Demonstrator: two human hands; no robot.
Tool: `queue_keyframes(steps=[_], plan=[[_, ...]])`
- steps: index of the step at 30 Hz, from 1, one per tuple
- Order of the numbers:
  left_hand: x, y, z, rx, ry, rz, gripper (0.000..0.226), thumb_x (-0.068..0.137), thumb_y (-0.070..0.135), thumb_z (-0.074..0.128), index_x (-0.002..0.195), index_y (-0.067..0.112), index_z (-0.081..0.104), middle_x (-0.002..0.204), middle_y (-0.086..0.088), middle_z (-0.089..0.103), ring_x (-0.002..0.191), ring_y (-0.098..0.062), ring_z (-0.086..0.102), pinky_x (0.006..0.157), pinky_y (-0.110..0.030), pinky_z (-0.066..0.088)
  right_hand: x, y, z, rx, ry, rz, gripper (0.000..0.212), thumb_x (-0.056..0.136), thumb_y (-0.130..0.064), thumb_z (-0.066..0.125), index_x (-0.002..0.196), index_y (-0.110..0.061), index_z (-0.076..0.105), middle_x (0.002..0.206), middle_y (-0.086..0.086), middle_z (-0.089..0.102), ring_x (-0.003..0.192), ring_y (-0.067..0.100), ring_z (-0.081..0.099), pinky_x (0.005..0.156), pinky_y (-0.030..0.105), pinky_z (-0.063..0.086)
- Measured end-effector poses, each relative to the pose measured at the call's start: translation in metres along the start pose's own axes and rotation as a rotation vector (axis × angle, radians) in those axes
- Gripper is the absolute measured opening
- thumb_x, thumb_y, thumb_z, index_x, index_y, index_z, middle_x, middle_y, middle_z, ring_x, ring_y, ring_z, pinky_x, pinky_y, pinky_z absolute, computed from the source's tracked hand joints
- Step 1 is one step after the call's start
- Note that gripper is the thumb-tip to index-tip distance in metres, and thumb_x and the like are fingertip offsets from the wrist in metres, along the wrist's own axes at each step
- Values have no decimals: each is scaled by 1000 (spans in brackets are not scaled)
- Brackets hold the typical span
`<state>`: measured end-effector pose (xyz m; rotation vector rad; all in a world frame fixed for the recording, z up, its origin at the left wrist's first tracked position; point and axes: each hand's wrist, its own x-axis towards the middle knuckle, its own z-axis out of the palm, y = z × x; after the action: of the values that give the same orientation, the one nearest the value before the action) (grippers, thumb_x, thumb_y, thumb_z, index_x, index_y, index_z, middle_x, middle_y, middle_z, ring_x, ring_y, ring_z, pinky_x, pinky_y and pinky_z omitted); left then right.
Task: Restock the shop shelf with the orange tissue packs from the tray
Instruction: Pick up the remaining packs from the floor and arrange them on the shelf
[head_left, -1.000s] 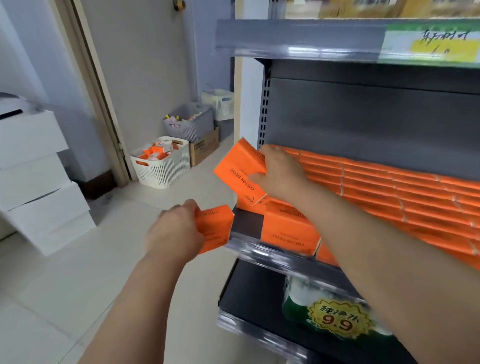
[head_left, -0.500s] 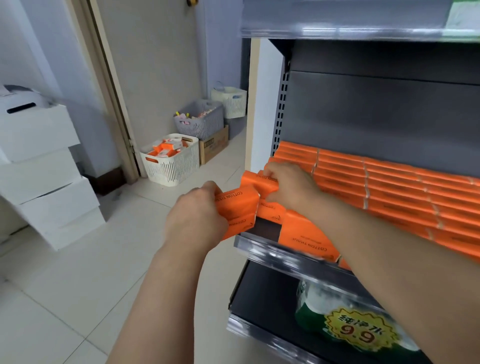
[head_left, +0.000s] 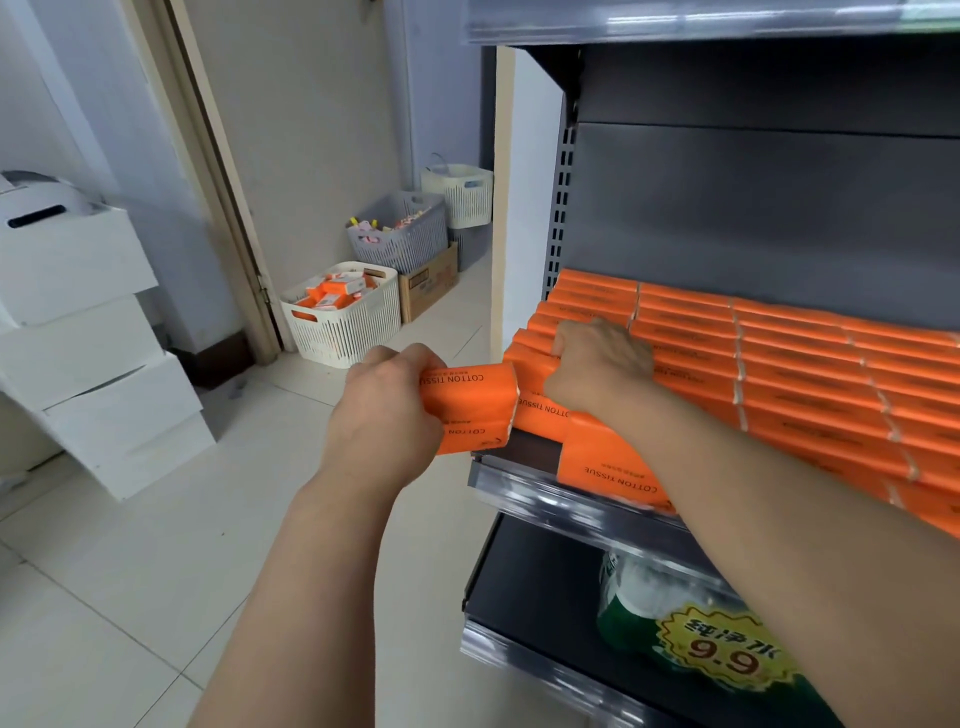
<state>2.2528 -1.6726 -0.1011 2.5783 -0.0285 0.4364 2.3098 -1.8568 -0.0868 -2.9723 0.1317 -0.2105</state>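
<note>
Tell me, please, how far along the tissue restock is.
Done: shelved packs cover most of the shelf. In hand: the left hand grips spare packs at the shelf's left end; the right hand grips the shelved packs. Left: a bare corner, and the white basket holds more orange stock.

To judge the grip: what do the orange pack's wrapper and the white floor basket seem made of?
Orange pack: soft plastic film, it seems, slightly glossy; it creases in the left hand grip. White basket: probably rigid moulded plastic, matt, with slotted walls.
</note>
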Motion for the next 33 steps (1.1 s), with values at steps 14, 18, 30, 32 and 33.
queue_keyframes(steps=[14,18,30,32,33], plan=[[1,34,46,-173,-114,36,64,81,-3,47,136,31,45,141,-6,32,121,-32,48,99,-47,45,-33,66,-10,-13,-6,-199,42,101,-33,31,142,-23,39,147,2,39,135,22,34,108,44,30],[-4,42,57,-248,-58,-71,82,82,-5,49,151,22,13,150,-9,26,121,-27,48,89,-32,41,-39,71,-7,44,-2,-191,43,103,-28,25,143,-20,38,147,2,40,133,22,39,109,42,30],[-4,50,69,-334,-73,-189,87,81,-4,55,152,11,8,151,-9,33,138,-26,34,109,-33,30,-44,80,-13,25,0,-202,44,102,-19,30,146,-19,34,151,1,36,136,20,37,111,38,30],[-4,51,70,-334,-87,-165,86,81,-4,55,152,11,9,151,-8,32,138,-24,34,108,-31,30,-42,82,-11,11,19,-182,43,100,-14,34,143,-17,38,146,3,41,131,23,42,108,39,35],[-4,50,71,-334,-93,-155,86,81,-4,55,152,11,9,151,-8,32,138,-24,34,108,-31,30,-41,83,-10,5,26,-171,43,99,-12,36,142,-17,40,144,3,43,128,23,45,106,38,38]])
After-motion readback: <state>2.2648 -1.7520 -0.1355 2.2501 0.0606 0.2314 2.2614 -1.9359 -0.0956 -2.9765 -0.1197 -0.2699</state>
